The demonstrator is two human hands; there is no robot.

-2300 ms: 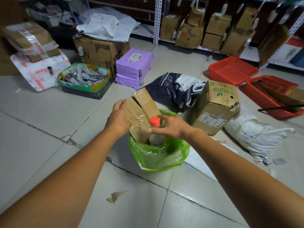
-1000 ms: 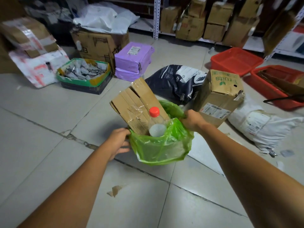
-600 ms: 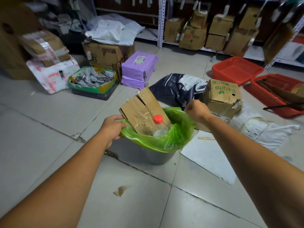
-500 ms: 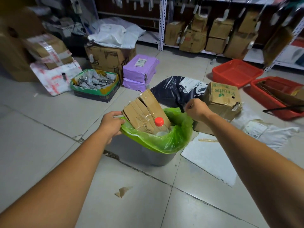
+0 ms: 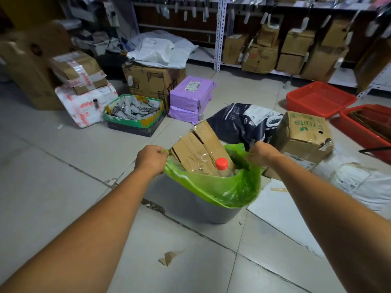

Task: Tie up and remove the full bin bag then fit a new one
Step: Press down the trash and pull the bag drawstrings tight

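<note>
The green bin bag (image 5: 222,187) sits inside a grey bin (image 5: 203,211) on the tiled floor (image 5: 63,176), right in front of the person. Its top edge is drawn up clear of the bin's rim. The left hand (image 5: 151,159) has its fingers curled tight round a bunched bit of the bag's left edge. The right hand (image 5: 262,154) grips the edge on the far right side the same way, so the mouth is stretched between the two fists.

A folded slab of cardboard (image 5: 198,149) sticks up out of the bag, tilted to the left. A clear bottle (image 5: 221,166) with a red cap stands just beside it.

A brown box (image 5: 304,134) marked "Fruits" stands just behind the right hand, with a dark sack (image 5: 243,121) next to it. A white sheet (image 5: 275,208) lies flat on the floor to the right of the bin, and a torn cardboard scrap (image 5: 168,255) lies nearer the person.

Further back are two stacked purple parcels (image 5: 190,94), a green-edged tray (image 5: 135,111) of small packets and two red crates (image 5: 319,98). Shelves (image 5: 260,56) along the wall hold more boxes.
</note>
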